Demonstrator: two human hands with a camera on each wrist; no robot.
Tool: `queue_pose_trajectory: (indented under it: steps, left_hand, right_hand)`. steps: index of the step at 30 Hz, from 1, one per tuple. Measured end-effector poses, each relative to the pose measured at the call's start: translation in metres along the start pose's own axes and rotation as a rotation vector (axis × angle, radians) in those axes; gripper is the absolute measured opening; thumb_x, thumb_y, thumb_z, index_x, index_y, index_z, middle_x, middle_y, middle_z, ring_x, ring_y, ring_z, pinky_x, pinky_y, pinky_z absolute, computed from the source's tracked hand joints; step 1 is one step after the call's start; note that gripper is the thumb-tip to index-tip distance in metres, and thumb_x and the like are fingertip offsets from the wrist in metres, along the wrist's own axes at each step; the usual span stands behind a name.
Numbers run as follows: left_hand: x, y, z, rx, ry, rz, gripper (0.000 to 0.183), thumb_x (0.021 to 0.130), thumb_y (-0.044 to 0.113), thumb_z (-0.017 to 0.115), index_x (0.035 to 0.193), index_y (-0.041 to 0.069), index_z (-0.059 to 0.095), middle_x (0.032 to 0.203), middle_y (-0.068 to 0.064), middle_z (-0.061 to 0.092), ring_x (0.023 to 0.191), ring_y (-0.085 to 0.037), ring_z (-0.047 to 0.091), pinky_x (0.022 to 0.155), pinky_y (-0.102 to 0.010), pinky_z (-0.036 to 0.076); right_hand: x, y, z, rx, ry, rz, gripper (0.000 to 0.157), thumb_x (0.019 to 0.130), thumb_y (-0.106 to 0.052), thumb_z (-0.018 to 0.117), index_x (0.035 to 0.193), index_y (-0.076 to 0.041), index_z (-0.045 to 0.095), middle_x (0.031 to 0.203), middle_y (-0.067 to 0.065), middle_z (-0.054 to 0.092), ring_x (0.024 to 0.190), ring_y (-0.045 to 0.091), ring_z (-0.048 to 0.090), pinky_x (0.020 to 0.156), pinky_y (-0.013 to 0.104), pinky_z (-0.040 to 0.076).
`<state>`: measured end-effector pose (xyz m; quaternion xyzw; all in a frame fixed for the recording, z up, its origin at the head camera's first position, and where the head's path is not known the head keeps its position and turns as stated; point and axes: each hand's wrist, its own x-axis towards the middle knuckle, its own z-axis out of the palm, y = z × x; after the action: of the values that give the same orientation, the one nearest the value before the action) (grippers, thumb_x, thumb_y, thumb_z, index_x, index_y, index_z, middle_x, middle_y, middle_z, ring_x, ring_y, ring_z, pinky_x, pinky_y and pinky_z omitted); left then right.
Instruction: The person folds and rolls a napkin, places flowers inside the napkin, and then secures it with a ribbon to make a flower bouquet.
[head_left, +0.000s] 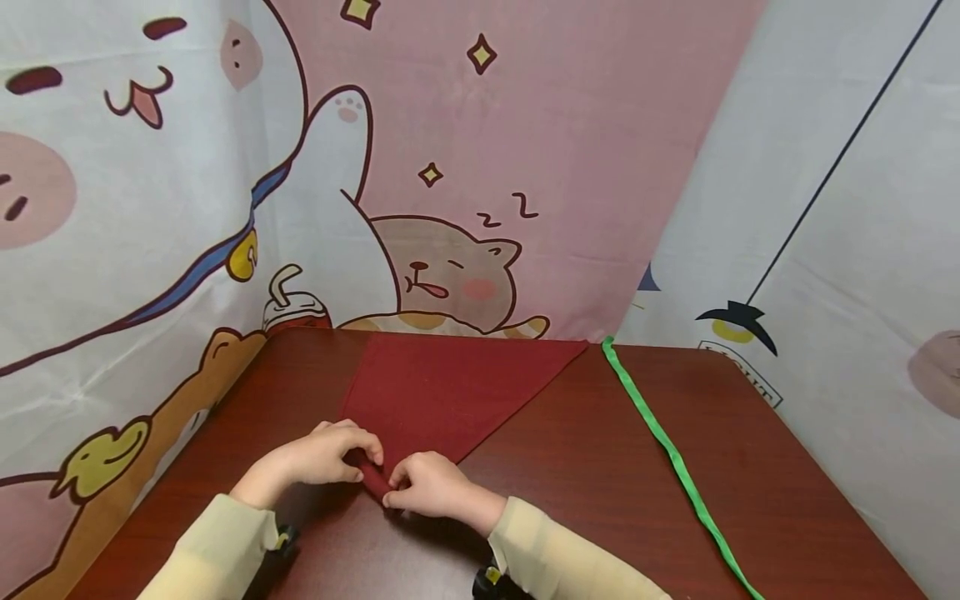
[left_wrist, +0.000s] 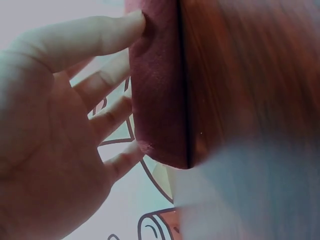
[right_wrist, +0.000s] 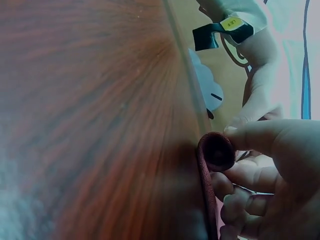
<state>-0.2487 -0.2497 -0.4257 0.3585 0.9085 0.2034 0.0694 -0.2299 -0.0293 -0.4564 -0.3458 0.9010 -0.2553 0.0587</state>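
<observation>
Left hand and right hand pinch red cloth, apparently rolling its near end; even turning seems needed next.

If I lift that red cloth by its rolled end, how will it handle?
The red cloth will probably droop, since its unrolled part lies thin and flat on the table. The rolled end may loosen if released: its coil looks hollow from the right wrist. It's likely light, being only thin fabric.

The cloth is shared: seen from above, ahead, in the head view, and closely in both wrist views.
</observation>
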Motion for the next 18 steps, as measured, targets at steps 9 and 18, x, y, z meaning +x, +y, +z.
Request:
queue_pose_trajectory:
  steps: [9, 18]
  left_hand:
    - [0.0017, 0.0025, 0.0031, 0.007, 0.023, 0.013, 0.030, 0.078, 0.005, 0.073, 0.092, 0.030, 0.066, 0.093, 0.020, 0.060, 0.098, -0.013, 0.050, 0.080, -0.051, 0.028]
    - [0.0037, 0.0029, 0.0050, 0.035, 0.030, 0.007, 0.030, 0.079, 0.004, 0.072, 0.095, 0.029, 0.065, 0.096, 0.018, 0.061, 0.099, -0.012, 0.055, 0.087, -0.061, 0.028]
  right_hand:
    - [-0.0027, 0.0022, -0.0032, 0.064, -0.002, 0.033, 0.014, 0.081, -0.022, 0.074, 0.093, -0.015, 0.070, 0.059, -0.018, 0.056, 0.048, -0.009, 0.049, 0.058, 0.012, 0.040]
    - [-0.0046, 0.0063, -0.0037, 0.088, 0.043, 0.030, 0.020, 0.081, -0.018, 0.075, 0.095, -0.017, 0.060, 0.065, -0.017, 0.052, 0.056, -0.003, 0.048, 0.059, 0.016, 0.039]
